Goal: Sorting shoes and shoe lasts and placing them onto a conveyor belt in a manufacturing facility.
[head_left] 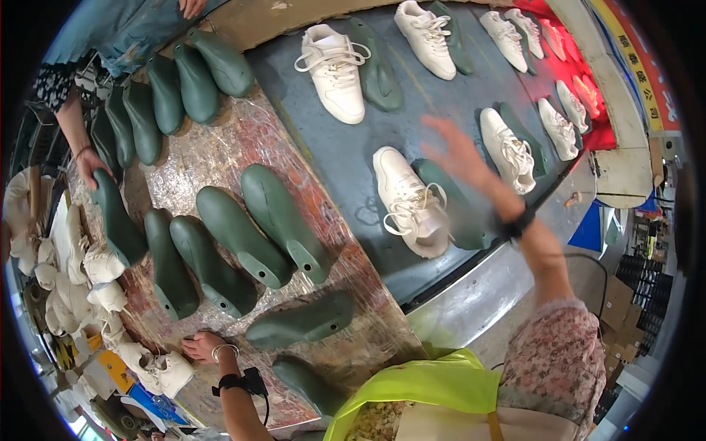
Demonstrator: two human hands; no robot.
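Observation:
My right hand (463, 151) reaches over the grey conveyor belt (316, 147), blurred by motion, its fingers apart and nothing seen in them. Below it on the belt lie a green shoe last (448, 195), partly hidden by my wrist, and a white laced sneaker (404, 195). Another white sneaker (506, 147) with a green last beside it is just right of the hand. My left hand (202, 347) rests with fingers stretched out at the left edge of the wrapped table (220, 147). Near it are a pair of white sneakers (165, 371) and a green last (301, 321) lying sideways.
Several green lasts (243, 235) stand in rows on the table. Across it, a co-worker's hand (90, 163) grips a green last (118, 220). White shoes (73, 294) crowd the left side. Farther along the belt, sneakers and lasts run into a red-lit opening (588, 88).

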